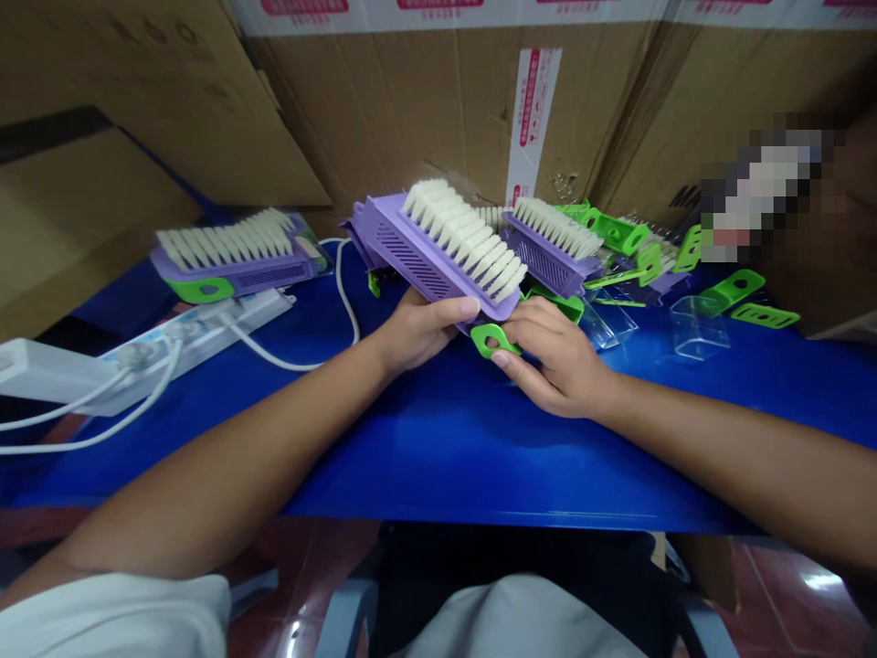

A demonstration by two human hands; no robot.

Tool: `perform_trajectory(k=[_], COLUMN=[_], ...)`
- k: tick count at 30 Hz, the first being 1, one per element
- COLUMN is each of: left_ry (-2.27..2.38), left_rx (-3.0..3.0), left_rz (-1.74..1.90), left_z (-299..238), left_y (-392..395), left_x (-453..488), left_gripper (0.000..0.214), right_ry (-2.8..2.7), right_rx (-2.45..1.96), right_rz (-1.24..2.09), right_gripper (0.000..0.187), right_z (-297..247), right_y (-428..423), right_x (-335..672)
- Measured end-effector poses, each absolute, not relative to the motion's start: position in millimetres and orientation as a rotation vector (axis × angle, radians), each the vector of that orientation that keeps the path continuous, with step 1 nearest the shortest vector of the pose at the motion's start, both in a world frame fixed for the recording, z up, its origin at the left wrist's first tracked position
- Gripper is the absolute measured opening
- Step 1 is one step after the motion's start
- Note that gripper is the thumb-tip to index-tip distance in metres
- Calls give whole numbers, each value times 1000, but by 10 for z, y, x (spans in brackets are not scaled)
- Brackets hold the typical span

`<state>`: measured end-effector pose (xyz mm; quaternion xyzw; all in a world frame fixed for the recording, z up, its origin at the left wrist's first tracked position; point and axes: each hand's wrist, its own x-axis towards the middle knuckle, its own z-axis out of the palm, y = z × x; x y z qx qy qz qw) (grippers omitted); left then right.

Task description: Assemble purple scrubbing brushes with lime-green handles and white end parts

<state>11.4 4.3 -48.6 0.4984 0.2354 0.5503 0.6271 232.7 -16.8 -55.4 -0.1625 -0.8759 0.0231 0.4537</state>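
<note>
A purple scrubbing brush (438,256) with white bristles facing up is tilted above the blue table. My left hand (431,327) grips its near side, thumb lying along the purple edge and fingers hidden underneath. With thumb and fingers, my right hand (554,355) pinches a green handle piece (491,341) with a round hole, at the brush's lower right end. I cannot tell whether the green piece is joined to the brush. Just behind lies another purple brush (554,239), bristles up, among green plastic parts (620,233).
A purple brush with a green end (233,251) rests beside a white power strip (184,343) with cables at left. Clear plastic pieces (699,327) and green parts (733,291) lie at right. Cardboard boxes (411,110) stand along the back of the blue table (438,457).
</note>
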Motion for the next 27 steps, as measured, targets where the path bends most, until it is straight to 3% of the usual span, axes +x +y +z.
perform_trajectory(k=[10,27], left_ry=[526,575], left_rx=[1141,1155], left_rz=[1243,1208], left_z=[-430,-455], left_y=[22,63], left_x=[61,28], left_gripper=[39,61], right_ry=[-2122,-2088], right_rx=[-368,-303], right_rz=[47,61], right_gripper=[9,14], right_z=[-567,-511], right_y=[-152,-154], right_x=[2328,2340])
